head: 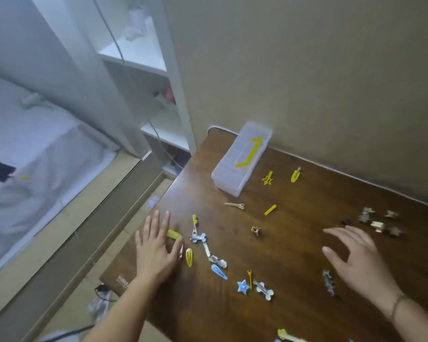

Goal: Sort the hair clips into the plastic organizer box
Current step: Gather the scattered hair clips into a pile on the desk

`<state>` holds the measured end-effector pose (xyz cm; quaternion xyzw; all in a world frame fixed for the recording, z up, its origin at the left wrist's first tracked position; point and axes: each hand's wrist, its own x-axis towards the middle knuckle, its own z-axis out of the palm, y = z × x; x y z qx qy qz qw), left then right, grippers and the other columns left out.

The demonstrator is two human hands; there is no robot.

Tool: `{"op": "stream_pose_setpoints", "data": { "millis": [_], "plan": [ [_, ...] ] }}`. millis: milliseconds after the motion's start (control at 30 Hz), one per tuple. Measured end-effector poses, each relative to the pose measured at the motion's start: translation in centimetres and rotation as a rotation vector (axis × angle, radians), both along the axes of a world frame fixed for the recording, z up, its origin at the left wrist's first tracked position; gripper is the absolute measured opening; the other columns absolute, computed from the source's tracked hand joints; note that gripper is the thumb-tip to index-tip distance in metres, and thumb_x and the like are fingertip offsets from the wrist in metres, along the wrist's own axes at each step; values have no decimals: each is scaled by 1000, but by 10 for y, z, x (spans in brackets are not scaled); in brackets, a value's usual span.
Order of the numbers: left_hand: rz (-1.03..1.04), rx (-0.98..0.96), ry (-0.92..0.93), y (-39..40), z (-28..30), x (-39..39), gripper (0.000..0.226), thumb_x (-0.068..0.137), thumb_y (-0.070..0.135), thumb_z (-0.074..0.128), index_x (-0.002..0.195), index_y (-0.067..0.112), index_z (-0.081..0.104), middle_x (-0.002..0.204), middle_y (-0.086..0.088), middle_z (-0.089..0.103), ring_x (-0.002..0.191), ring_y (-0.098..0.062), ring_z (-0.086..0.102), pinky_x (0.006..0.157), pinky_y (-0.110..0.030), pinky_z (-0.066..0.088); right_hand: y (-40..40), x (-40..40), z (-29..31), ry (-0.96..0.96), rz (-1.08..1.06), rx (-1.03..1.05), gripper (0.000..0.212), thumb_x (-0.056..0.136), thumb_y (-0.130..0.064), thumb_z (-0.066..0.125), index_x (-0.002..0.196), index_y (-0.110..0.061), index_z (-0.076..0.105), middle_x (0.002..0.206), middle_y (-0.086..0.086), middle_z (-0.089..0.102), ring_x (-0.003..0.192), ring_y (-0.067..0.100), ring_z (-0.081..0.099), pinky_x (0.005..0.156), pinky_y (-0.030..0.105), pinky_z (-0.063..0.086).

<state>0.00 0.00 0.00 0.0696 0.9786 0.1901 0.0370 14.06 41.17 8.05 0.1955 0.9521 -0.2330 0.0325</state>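
Left hand (156, 248) flat on the worktop (307, 243), fingers (164, 222) spread wide, touching a yellow clip (174, 234). Closed organizer box (241, 157) at the back edge. Hair clips (218, 261) scattered between. Right hand (356, 257) hovering, fingers wide, empty.

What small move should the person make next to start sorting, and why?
Probably reach for the organizer box and open it: its lid looks shut, both hands, left and right, are empty, and the hair clips lie scattered on the table.
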Motion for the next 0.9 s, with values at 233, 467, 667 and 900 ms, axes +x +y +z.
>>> {"op": "stream_pose_setpoints", "data": {
  "millis": [233, 467, 667, 900],
  "plan": [
    [-356, -112, 38, 9, -16, -10, 74, 91, 74, 19, 156, 41, 10, 166, 10, 0, 153, -12, -6, 121, -49, 0, -6, 9, -2, -78, -9, 52, 35, 88, -28, 64, 124, -26, 61, 131, -5, 57, 138, 20, 29, 107, 50, 35],
    [-542, -70, -3, 73, -17, 26, 77, 87, 69, 42, 154, 32, 31, 165, 3, 16, 153, -21, 2, 118, -53, 0, -7, 25, -7, -52, 5, 147, 34, 85, -30, 66, 118, -25, 65, 127, -5, 61, 136, 25, 31, 105, 56, 37],
    [-814, -6, -114, 122, -8, 98, 76, 92, 67, 40, 157, 34, 18, 167, 6, 3, 152, -17, -16, 118, -56, -9, -30, 22, -12, -43, 25, 82, 33, 85, -26, 68, 118, -24, 66, 128, -4, 60, 137, 23, 31, 106, 54, 36],
    [-555, 181, -99, 126, -1, 72, 69, 94, 62, 39, 155, 32, 25, 166, 10, 5, 152, -12, -12, 120, -53, -4, -42, 3, -22, -20, 104, 39, 36, 84, -23, 71, 119, -25, 64, 127, -4, 60, 134, 19, 35, 105, 39, 33]
  ]
}}
